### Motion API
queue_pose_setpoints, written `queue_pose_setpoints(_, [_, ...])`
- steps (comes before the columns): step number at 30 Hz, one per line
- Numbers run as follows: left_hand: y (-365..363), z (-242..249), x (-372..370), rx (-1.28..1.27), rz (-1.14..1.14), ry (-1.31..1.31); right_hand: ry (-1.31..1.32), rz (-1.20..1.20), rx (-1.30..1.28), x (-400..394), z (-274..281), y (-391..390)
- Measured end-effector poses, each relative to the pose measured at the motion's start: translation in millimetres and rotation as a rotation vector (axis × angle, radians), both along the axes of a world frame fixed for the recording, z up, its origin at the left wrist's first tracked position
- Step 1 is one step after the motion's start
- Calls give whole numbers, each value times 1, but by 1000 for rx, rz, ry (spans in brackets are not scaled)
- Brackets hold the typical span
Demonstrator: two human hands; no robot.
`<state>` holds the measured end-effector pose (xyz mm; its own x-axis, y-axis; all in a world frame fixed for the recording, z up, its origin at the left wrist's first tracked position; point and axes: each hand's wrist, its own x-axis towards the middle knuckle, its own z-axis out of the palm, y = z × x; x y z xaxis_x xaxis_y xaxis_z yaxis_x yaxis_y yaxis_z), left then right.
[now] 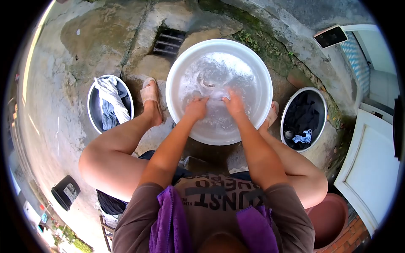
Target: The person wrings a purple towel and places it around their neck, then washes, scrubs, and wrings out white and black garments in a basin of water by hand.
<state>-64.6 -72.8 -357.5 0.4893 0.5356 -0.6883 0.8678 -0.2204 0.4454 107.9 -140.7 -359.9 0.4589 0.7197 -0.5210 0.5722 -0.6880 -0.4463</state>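
Both my hands are over the large white basin point(219, 140), partly in its sudsy water point(221, 120). My left hand point(196, 109) has its fingers curled, with the thumb pointing inward. Facing it, my right hand point(234, 103) is also curled, its fingertips smeared by motion and splashing. A pale, whitish thing point(217, 93), perhaps wet cloth, lies between the hands at the water surface. Foam and glare hide its shape and most of my fingertips.
An oval metal tub point(90, 113) with white and blue-grey cloth stands left; another tub point(325, 110) holds dark clothes at right. A floor drain point(168, 41) lies beyond. Around are a black bucket point(63, 196), a reddish-brown basin point(327, 221) and a white door panel point(367, 164).
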Motion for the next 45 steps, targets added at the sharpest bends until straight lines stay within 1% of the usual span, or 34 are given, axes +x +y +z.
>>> queue_pose_setpoints(1, [4, -1, 2, 2, 1, 1, 1, 1, 2, -3, -27, -2])
queue_pose_setpoints(3, [10, -3, 3, -599, 776, -373, 93, -115, 414, -19, -86, -9])
queue_pose_setpoints(4, [11, 0, 3, -600, 775, -374, 219, -136, 417, -33, -54, -1])
queue_pose_setpoints(6, [16, 18, 11, -903, 1188, -662, 497, -158, 494, -57, 84, 20])
queue_pose_setpoints(7, [22, 29, 8, -965, 1241, -621, 667, -160, 566, -68, 130, 27])
queue_pose_setpoints(8, [25, 38, 7, -968, 1239, -623, 715, -112, 644, -78, 106, 24])
queue_pose_setpoints(10, [28, 58, 4, -1150, 1261, -1044, 766, -62, 728, -96, 86, 22])
queue_pose_setpoints(11, [28, 75, 7, -1135, 1317, -1106, 727, -8, 744, -105, 98, 23])
queue_pose_setpoints(13, [24, 76, 12, -1166, 1327, -1135, 478, 141, 765, -109, 135, 24])
queue_pose_setpoints(14, [22, 74, 13, -1199, 1342, -1155, 475, 143, 767, -108, 136, 23])
queue_pose_setpoints(15, [30, 37, 12, -1047, 1321, -951, 288, 251, 836, -107, 134, 22])
queue_pose_setpoints(16, [26, 32, 13, -1049, 1318, -952, 97, 358, 898, -106, 132, 21])
queue_pose_setpoints(18, [12, 32, 18, -1418, 1400, -1374, 40, 275, 938, -89, 112, 22])
queue_pose_setpoints(19, [3, 48, 21, -1204, 1542, -1325, 72, 146, 768, -74, 101, 24])
queue_pose_setpoints(20, [-5, 72, 34, -1200, 1542, -1325, 105, 18, 594, -56, 89, 24])
queue_pose_setpoints(22, [-13, 115, 58, -663, 1378, -767, 85, -62, 343, -18, 54, 21])
queue_pose_setpoints(24, [-8, 119, 56, -709, 1401, -820, 100, -95, 421, -6, 50, 30])
queue_pose_setpoints(26, [10, 109, 44, -624, 1217, -964, 102, -143, 489, 10, 46, 21])
queue_pose_setpoints(27, [18, 82, 35, -416, 979, -765, 167, -310, 520, 20, 35, 18])
queue_pose_setpoints(28, [18, 79, 28, -410, 983, -766, 238, -478, 545, 27, 19, 14])
queue_pose_setpoints(30, [11, 76, 16, 573, 124, -262, 157, -530, 671, 25, 2, 6])
queue_pose_setpoints(31, [7, 71, 13, 569, 119, -259, 11, -292, 628, 16, 18, 0])
queue_pose_setpoints(32, [2, 63, 11, 536, -65, -137, -132, -56, 573, 8, 31, -6])
queue_pose_setpoints(33, [-5, 54, 9, 495, -248, -17, -132, -61, 560, 1, 39, -10])
queue_pose_setpoints(35, [-8, 34, 8, 323, -210, 19, -136, 46, 80, -7, 48, -12])
queue_pose_setpoints(36, [-6, 24, 7, 167, -166, 56, -136, 50, 81, -7, 43, -12])
queue_pose_setpoints(37, [-3, 12, 4, 171, -160, 57, -59, -11, 41, -7, 33, -13])
queue_pose_setpoints(39, [2, -10, -1, -174, -127, 43, 17, -68, 5, -13, -10, -24])
queue_pose_setpoints(40, [2, -15, -2, -176, -125, 44, -215, -91, 177, -23, -48, -40])
queue_pose_setpoints(41, [2, -19, -1, -368, 269, -118, -448, -114, 350, -31, -67, -46])
queue_pose_setpoints(42, [0, -21, 0, -556, 661, -282, -452, -116, 347, -39, -63, -43])
queue_pose_setpoints(43, [-1, -10, 4, -562, 654, -282, 202, -517, 421, -49, -51, -37])
queue_pose_setpoints(44, [3, 14, 11, -732, 899, -450, 877, -882, 469, -55, -36, -27])
queue_pose_setpoints(45, [9, 36, 16, -899, 1147, -623, 875, -877, 473, -57, -16, -20])
